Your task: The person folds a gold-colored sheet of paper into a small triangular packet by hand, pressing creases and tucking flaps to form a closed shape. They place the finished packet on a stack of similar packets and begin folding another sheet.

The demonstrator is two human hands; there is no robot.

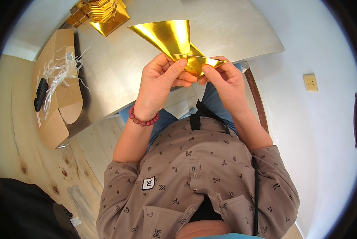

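A sheet of shiny gold foil paper (168,36) is held up in front of me, partly folded, its wide end flaring to the upper left. My left hand (162,75) pinches its lower left part, thumb on top and fingers underneath. At the right corner my right hand (222,77) grips the folded edge between thumb and fingers. The lower part of the foil bends across between both thumbs. What lies behind the foil is hidden.
A metal-topped table (118,75) spreads under my hands. Stacked folded gold foil pieces (108,18) lie at its far left. An opened cardboard box (68,95) with white plastic strips (60,73) and a black object (41,95) sits at the left edge. A wall outlet (310,82) is at right.
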